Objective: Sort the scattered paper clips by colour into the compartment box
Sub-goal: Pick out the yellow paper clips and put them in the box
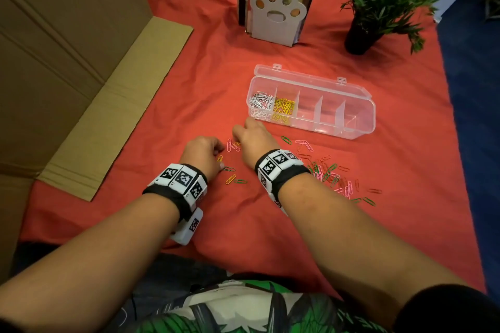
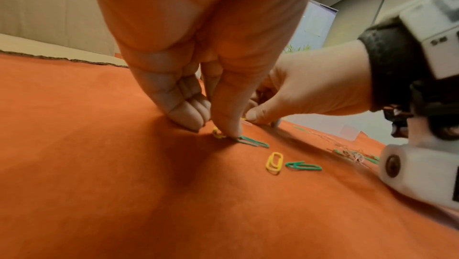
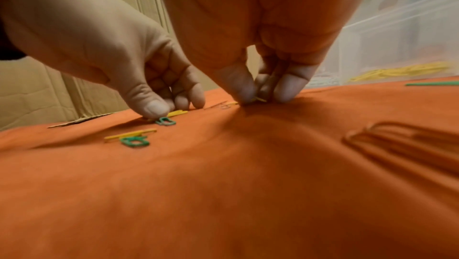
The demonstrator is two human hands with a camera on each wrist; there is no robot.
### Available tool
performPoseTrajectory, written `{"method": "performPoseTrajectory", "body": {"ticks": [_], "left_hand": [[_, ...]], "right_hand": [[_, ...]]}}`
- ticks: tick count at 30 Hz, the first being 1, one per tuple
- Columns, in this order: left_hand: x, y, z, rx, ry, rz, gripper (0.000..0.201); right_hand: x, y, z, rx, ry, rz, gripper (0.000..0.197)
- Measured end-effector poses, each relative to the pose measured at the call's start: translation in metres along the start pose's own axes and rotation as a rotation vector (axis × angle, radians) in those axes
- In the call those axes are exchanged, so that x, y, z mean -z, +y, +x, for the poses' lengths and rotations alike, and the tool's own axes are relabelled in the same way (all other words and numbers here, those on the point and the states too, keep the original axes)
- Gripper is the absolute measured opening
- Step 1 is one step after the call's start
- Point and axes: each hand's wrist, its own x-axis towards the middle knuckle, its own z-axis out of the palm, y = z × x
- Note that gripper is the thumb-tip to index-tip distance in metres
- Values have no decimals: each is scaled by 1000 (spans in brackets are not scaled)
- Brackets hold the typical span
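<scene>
Your compartment box (image 1: pixel 359 113) is clear hard plastic, a long rectangle with its hinged lid folded back, and four upright dividers cut it into five cells. Counting from the end nearest your hands, the first cell holds a heap of white clips (image 1: pixel 260 104), the second a heap of yellow clips (image 1: pixel 282 109), and the other three show only bare plastic.

Your left hand (image 1: pixel 204 155) is on the red cloth (image 1: pixel 189 89) in front of that white-clip end of the box, fingers curled, thumb tip pressing down on a yellow clip (image 2: pixel 218 133) beside a green clip (image 2: pixel 250 141); whether the clip is actually gripped, you cannot tell. One more yellow clip (image 2: pixel 274 163) and one more green clip (image 2: pixel 303 166) lie just behind it, side by side.

Your right hand (image 1: pixel 254 140) sits between the left hand and the box, thumb and fingers drawn narrow and pinching a thin yellow clip (image 3: pixel 258 99) at the cloth.

Before the box's middle and far end lies a loose scatter (image 1: pixel 332 173) of pink, green and orange-red wire clips, too tangled to count.

Beyond the box stand one paw-shaped white bookend (image 1: pixel 276 19) and one spiky green plant in a black pot (image 1: pixel 359 38); folded brown cardboard (image 1: pixel 67 62) lies beyond your left hand.
</scene>
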Motion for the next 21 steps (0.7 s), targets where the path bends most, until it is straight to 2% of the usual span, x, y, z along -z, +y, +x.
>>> {"method": "performPoseTrajectory", "body": {"ticks": [4, 8, 17, 21], "left_hand": [[0, 3, -2, -54, 51, 98, 32], [0, 8, -5, -82, 41, 150, 26], [-1, 11, -8, -101, 66, -18, 23], [4, 11, -16, -60, -34, -211, 27]], "right_hand": [[-1, 10, -5, -3, 11, -8, 23], [-3, 6, -9, 21, 5, -89, 22], [2, 9, -23, -133, -141, -22, 34], [15, 26, -35, -233, -139, 225, 25]]}}
